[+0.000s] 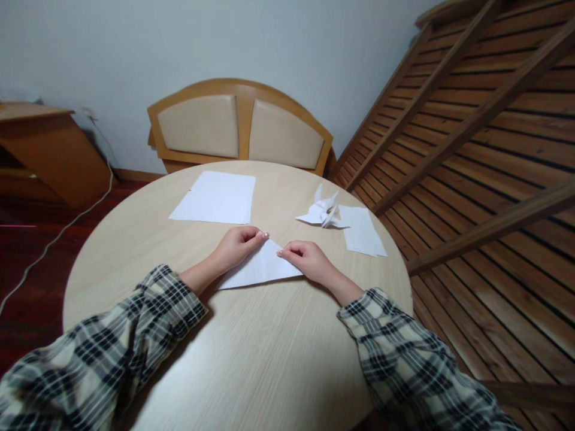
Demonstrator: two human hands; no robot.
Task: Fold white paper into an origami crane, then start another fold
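A white sheet of paper (pixel 265 264), folded into a triangle, lies on the table with its long edge toward me. My left hand (pixel 238 244) pinches it near the top corner, thumb on the upper side. My right hand (pixel 308 258) grips its right sloping edge between thumb and curled fingers. Part of the paper's upper edges is hidden under both hands. Beyond my right hand stand folded paper cranes (pixel 321 212), overlapping so that I cannot tell them fully apart.
A stack of white paper (pixel 220 197) lies at the far left of the round wooden table (pixel 251 347). Smaller paper sheets (pixel 362 230) rest at the right. A padded headboard (pixel 240 123) stands behind the table, wooden slats (pixel 485 161) lean at the right, and a cable (pixel 58 233) trails on the left.
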